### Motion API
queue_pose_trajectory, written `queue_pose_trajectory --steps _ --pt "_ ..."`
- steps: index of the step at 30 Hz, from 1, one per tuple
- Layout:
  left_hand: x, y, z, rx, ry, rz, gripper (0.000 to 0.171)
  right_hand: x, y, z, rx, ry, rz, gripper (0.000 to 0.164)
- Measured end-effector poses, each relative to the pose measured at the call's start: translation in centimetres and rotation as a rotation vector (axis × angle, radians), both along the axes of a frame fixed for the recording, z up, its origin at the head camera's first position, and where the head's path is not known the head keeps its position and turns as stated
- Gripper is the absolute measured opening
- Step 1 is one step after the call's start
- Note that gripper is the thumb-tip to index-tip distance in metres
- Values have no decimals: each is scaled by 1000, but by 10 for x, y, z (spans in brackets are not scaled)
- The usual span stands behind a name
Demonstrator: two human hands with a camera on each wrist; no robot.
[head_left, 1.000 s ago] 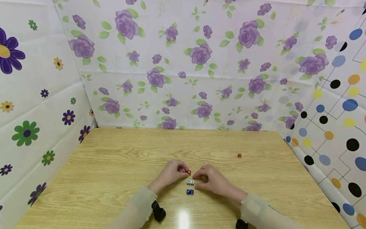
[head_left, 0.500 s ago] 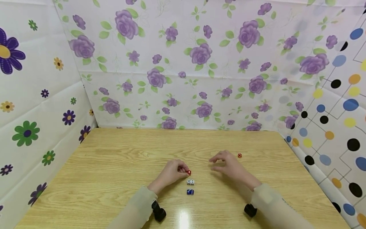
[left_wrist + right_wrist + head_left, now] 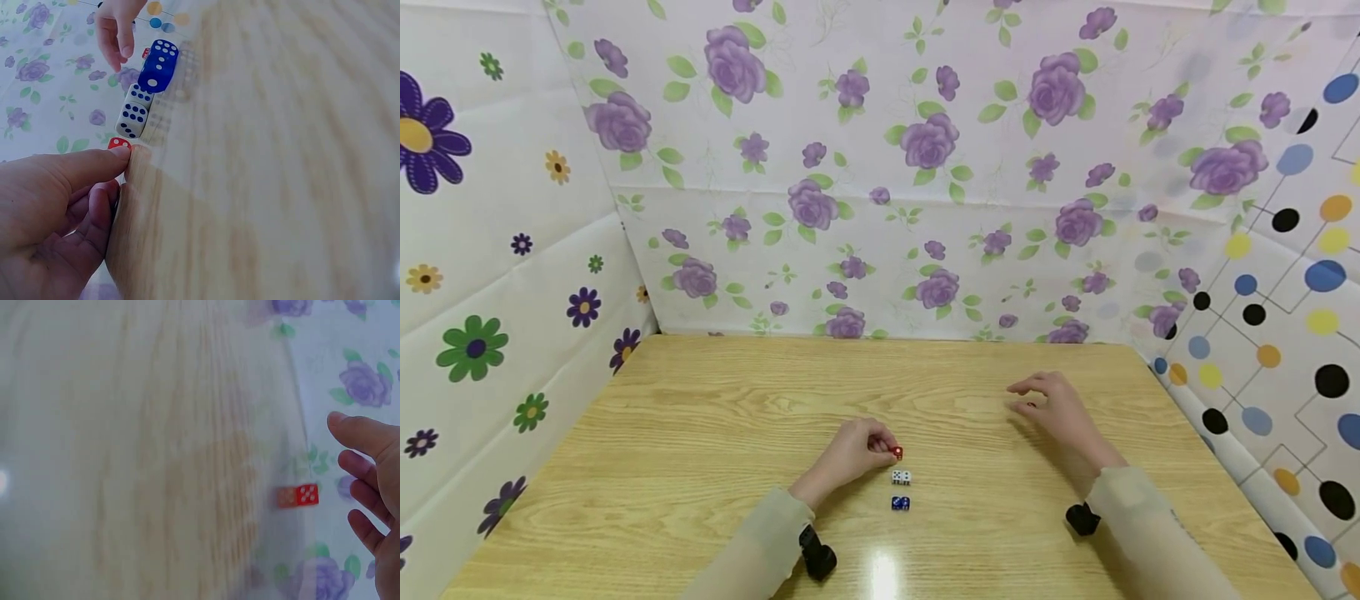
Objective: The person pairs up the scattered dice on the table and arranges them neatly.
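My left hand pinches a red die between thumb and fingers on the table; the die's top peeks out above the thumb in the left wrist view. Just nearer to me sits a pair of white dice, side by side, followed by a pair of blue dice. Off to the right, my right hand reaches over the second red die, mostly hidden behind its fingers in the head view. In the right wrist view this red die lies apart from the spread fingers and thumb.
The wooden table is backed by a cloth with purple roses. A daisy-patterned cloth hangs at the left, and a dotted one at the right. Black cameras are strapped to both wrists.
My right hand has moved from beside the white dice to the right and away from me, up to the far red die. The left hand has stayed on its red die.
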State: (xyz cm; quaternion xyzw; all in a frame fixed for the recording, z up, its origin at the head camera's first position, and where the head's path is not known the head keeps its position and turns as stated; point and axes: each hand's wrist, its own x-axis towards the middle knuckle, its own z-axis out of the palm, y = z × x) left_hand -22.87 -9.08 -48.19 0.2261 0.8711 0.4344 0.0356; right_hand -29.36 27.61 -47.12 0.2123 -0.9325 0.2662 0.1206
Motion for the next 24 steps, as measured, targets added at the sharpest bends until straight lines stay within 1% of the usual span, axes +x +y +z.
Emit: queue_pose_trajectory --steps 5,12,17,24 --pt "0 0 0 7 -5 -2 8 -4 15 -6 18 -1 -25 27" --pt "0 0 -1 4 -6 2 8 -3 25 -11 59 -62 -84 26" --pt "0 0 -1 -3 -6 2 8 0 28 -11 73 -72 -107 23" --pt "0 -1 -1 -1 -2 3 8 3 29 -8 64 -83 -126 17"
